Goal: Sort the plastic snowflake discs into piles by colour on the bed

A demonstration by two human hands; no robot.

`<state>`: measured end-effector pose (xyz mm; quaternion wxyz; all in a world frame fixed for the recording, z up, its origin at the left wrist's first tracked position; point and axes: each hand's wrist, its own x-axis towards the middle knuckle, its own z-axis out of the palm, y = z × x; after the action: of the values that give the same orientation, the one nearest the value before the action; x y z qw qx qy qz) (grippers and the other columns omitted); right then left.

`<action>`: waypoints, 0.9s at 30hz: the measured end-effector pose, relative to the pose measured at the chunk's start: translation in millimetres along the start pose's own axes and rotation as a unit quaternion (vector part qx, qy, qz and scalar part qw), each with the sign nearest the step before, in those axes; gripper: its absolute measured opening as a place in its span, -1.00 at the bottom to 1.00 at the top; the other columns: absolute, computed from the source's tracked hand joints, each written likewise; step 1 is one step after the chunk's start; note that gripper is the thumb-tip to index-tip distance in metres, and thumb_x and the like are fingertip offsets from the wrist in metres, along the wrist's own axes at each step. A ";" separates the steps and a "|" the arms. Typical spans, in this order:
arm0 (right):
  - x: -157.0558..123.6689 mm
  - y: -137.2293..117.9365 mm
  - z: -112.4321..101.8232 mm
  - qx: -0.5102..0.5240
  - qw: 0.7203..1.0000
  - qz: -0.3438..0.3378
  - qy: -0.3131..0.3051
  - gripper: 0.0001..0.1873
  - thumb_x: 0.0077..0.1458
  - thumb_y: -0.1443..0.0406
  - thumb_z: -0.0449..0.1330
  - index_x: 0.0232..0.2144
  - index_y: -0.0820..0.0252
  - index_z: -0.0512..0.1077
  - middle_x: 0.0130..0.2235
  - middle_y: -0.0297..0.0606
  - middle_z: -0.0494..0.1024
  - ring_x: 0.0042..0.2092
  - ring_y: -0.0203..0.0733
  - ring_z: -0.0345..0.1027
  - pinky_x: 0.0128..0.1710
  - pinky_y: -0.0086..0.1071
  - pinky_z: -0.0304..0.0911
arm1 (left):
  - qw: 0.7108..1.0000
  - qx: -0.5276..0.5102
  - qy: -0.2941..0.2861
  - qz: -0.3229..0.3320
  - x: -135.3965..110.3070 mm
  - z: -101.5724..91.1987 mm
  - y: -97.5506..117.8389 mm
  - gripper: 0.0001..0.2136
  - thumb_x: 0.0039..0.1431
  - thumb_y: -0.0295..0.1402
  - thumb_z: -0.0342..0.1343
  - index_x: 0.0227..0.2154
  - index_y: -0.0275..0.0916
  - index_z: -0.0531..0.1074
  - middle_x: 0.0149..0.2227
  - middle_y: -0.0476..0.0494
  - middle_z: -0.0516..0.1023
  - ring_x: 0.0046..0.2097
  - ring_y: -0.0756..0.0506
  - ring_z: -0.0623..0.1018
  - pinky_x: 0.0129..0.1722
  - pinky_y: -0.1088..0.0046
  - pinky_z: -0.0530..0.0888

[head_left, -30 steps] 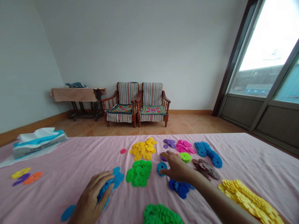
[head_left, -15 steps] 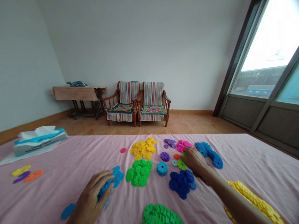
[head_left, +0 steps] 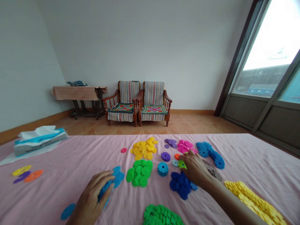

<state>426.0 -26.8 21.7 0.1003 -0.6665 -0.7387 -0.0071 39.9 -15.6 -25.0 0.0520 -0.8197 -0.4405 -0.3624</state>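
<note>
My left hand [head_left: 93, 195] is curled over blue notched discs [head_left: 118, 177] at the front left, thumb and fingers around part of the pile. My right hand [head_left: 193, 164] reaches to the middle right, its fingertips closed on a lime-green disc [head_left: 182, 164]; the exact grip is partly hidden. Close by lie a pale grey-blue disc [head_left: 175, 162], an orange disc [head_left: 177, 156] and pink discs [head_left: 185, 146]. Dark blue discs [head_left: 180, 186] are heaped just below this hand. Between the hands are a light-blue disc stack [head_left: 162, 169] and a green pile [head_left: 140, 173].
A pink cloth [head_left: 93, 150] covers the table. Yellow discs [head_left: 143, 149], purple discs [head_left: 165, 156], blue discs [head_left: 209, 153], brown discs [head_left: 213, 171], a yellow row [head_left: 254, 200] and a green row [head_left: 161, 215] lie around. At the left stands a tissue box [head_left: 39, 142].
My right hand has moved slightly toward me, from beside the pink discs onto the lime-green disc. Brown discs now show behind its wrist. My left hand has stayed in place.
</note>
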 end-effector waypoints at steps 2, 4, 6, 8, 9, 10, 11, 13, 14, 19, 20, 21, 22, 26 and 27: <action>2.1 0.5 0.4 -0.003 1.000 -0.005 -0.001 -0.76 -0.06 0.35 0.23 -0.25 0.21 0.51 -0.24 -0.09 0.55 -0.08 0.06 0.27 -0.13 -0.24 0.04 | 1.000 0.000 -0.003 -0.002 0.4 -0.1 0.7 -0.79 0.19 -0.22 0.03 -0.18 -0.14 0.45 -0.11 -0.11 0.53 -0.07 -0.11 0.53 -0.06 0.39 0.51; 4.7 2.9 1.8 -0.004 1.000 -0.008 -0.002 -0.75 -0.06 0.37 0.22 -0.25 0.21 0.51 -0.23 -0.08 0.55 -0.09 0.07 0.27 -0.13 -0.22 0.02 | 1.000 -0.001 -0.004 -0.003 0.2 0.1 0.7 -0.80 0.19 -0.22 0.03 -0.19 -0.14 0.46 -0.12 -0.11 0.54 -0.08 -0.11 0.53 -0.07 0.40 0.51; 6.3 5.6 4.0 -0.001 1.000 -0.008 -0.001 -0.73 -0.08 0.39 0.21 -0.24 0.20 0.51 -0.24 -0.08 0.55 -0.10 0.08 0.27 -0.15 -0.21 0.02 | 1.000 -0.002 -0.004 -0.003 -0.3 0.3 0.4 -0.80 0.19 -0.22 0.04 -0.20 -0.14 0.46 -0.13 -0.10 0.54 -0.08 -0.10 0.54 -0.07 0.41 0.51; 6.1 7.4 6.0 0.008 1.000 -0.005 0.001 -0.71 -0.09 0.41 0.21 -0.23 0.20 0.51 -0.24 -0.08 0.55 -0.11 0.09 0.28 -0.15 -0.21 0.02 | 1.000 -0.003 -0.005 -0.003 -0.9 0.4 0.1 -0.80 0.19 -0.21 0.04 -0.21 -0.14 0.47 -0.13 -0.10 0.54 -0.09 -0.10 0.54 -0.07 0.41 0.52; 5.4 7.8 6.7 0.014 1.000 -0.003 0.002 -0.71 -0.10 0.41 0.21 -0.23 0.21 0.51 -0.24 -0.07 0.55 -0.12 0.09 0.29 -0.15 -0.20 0.02 | 1.000 -0.004 -0.007 -0.003 -1.1 0.3 0.0 -0.80 0.19 -0.22 0.04 -0.21 -0.14 0.47 -0.13 -0.11 0.54 -0.09 -0.10 0.54 -0.07 0.41 0.52; 4.6 7.7 7.2 0.022 1.000 -0.001 0.005 -0.70 -0.11 0.41 0.21 -0.23 0.22 0.51 -0.24 -0.06 0.55 -0.12 0.09 0.29 -0.15 -0.20 0.02 | 1.000 -0.004 -0.008 -0.004 -1.2 0.2 0.2 -0.80 0.19 -0.22 0.03 -0.21 -0.14 0.47 -0.13 -0.11 0.54 -0.09 -0.10 0.54 -0.08 0.42 0.52; 3.6 7.5 7.4 0.032 0.999 0.002 0.009 -0.71 -0.11 0.41 0.21 -0.24 0.24 0.51 -0.24 -0.05 0.55 -0.13 0.08 0.30 -0.15 -0.21 0.03 | 1.000 -0.004 -0.010 -0.006 -1.2 0.0 0.4 -0.80 0.19 -0.22 0.03 -0.21 -0.14 0.47 -0.13 -0.11 0.54 -0.09 -0.10 0.54 -0.08 0.42 0.52; 2.7 7.3 7.1 0.057 0.998 0.005 0.017 -0.77 -0.09 0.40 0.19 -0.29 0.25 0.51 -0.26 -0.06 0.55 -0.16 0.04 0.32 -0.17 -0.23 0.05 | 1.000 -0.004 -0.010 -0.007 -0.9 -0.1 1.0 -0.80 0.19 -0.21 0.03 -0.21 -0.14 0.47 -0.14 -0.11 0.54 -0.10 -0.10 0.54 -0.08 0.42 0.52; 3.1 8.2 6.8 0.073 0.997 0.007 0.022 -0.81 -0.06 0.39 0.17 -0.33 0.24 0.51 -0.29 -0.09 0.55 -0.19 -0.01 0.34 -0.19 -0.26 0.07 | 1.000 -0.004 -0.009 -0.007 -0.7 -0.1 1.2 -0.79 0.19 -0.21 0.03 -0.21 -0.14 0.47 -0.14 -0.11 0.55 -0.10 -0.10 0.54 -0.08 0.42 0.52; 17.5 32.6 4.9 0.171 0.983 0.039 0.043 -0.81 0.02 0.29 0.09 -0.51 0.20 0.48 -0.52 -0.32 0.49 -0.45 -0.26 0.30 -0.45 -0.44 0.09 | 1.000 -0.004 -0.009 -0.005 -0.3 0.9 0.4 -0.79 0.19 -0.20 0.03 -0.23 -0.13 0.48 -0.15 -0.11 0.56 -0.11 -0.10 0.55 -0.10 0.43 0.52; 21.7 41.1 5.2 0.187 0.979 0.057 0.052 -0.81 0.02 0.27 0.09 -0.50 0.20 0.47 -0.56 -0.34 0.46 -0.50 -0.29 0.27 -0.49 -0.45 0.07 | 1.000 -0.004 -0.009 -0.004 -0.3 1.1 0.0 -0.79 0.18 -0.19 0.03 -0.23 -0.13 0.49 -0.15 -0.11 0.56 -0.11 -0.10 0.55 -0.10 0.43 0.52; 25.6 49.9 6.0 0.201 0.975 0.077 0.062 -0.80 0.02 0.26 0.08 -0.47 0.21 0.47 -0.59 -0.36 0.44 -0.53 -0.30 0.25 -0.53 -0.46 0.05 | 1.000 -0.003 -0.010 -0.001 -0.1 1.3 -0.2 -0.79 0.18 -0.19 0.03 -0.24 -0.13 0.49 -0.15 -0.11 0.56 -0.11 -0.10 0.55 -0.10 0.43 0.52; 29.0 58.4 7.3 0.213 0.969 0.097 0.073 -0.78 0.02 0.25 0.06 -0.44 0.23 0.47 -0.60 -0.36 0.43 -0.56 -0.31 0.24 -0.56 -0.47 0.05 | 1.000 -0.001 -0.009 0.002 0.2 1.4 -0.3 -0.79 0.18 -0.19 0.04 -0.25 -0.13 0.49 -0.16 -0.11 0.56 -0.11 -0.10 0.55 -0.10 0.42 0.53; 35.0 82.9 16.0 0.238 0.954 0.151 0.100 -0.78 -0.01 0.25 0.06 -0.49 0.23 0.47 -0.63 -0.35 0.45 -0.59 -0.33 0.24 -0.59 -0.48 0.07 | 1.000 -0.001 -0.005 0.006 1.9 0.9 1.1 -0.79 0.18 -0.18 0.03 -0.28 -0.12 0.51 -0.16 -0.10 0.57 -0.12 -0.10 0.56 -0.12 0.44 0.53; 34.9 86.1 18.4 0.239 0.953 0.157 0.102 -0.79 -0.03 0.25 0.07 -0.51 0.22 0.47 -0.63 -0.35 0.45 -0.58 -0.32 0.25 -0.59 -0.48 0.08 | 1.000 -0.002 -0.005 0.006 2.1 0.6 1.6 -0.79 0.18 -0.18 0.03 -0.28 -0.12 0.51 -0.17 -0.10 0.57 -0.13 -0.09 0.56 -0.13 0.44 0.53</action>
<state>505.2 19.7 -1.5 0.3313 -0.7263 -0.5907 0.1174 42.2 -14.9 -23.7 0.0508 -0.8238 -0.4357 -0.3591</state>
